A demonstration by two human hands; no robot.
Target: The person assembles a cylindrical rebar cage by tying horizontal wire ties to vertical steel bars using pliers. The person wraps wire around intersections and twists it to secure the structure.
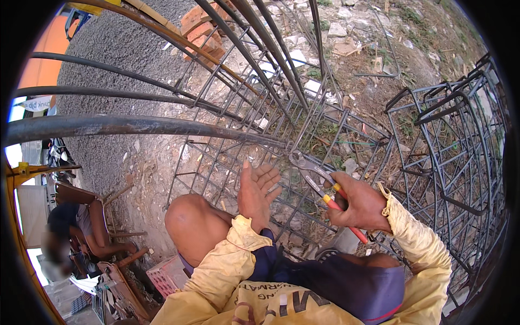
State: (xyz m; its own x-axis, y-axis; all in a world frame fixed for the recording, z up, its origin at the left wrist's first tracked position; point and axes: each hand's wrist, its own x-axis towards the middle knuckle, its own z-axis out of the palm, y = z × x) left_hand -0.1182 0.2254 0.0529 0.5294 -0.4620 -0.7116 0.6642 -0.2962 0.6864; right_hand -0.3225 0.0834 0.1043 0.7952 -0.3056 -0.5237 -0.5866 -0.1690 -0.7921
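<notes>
Over the steel grid (212,158), near the middle of the view, the pliers (330,202) sit with their head up and to the left and their red and yellow handles apart. The right hand (360,200) is closed around those handles. Whether the head touches the metal cannot be told. The left hand (255,192) holds nothing, palm turned up and fingers spread, just left of the pliers. Long steel bars (135,125) fan from the left and top toward the tool's head. Farther right stands a cage of bent rods (441,115). Toward the top are stacked bricks (203,38), beside grey gravel (122,49). At lower left, another person (97,230) sits near a pink crate (167,273).
</notes>
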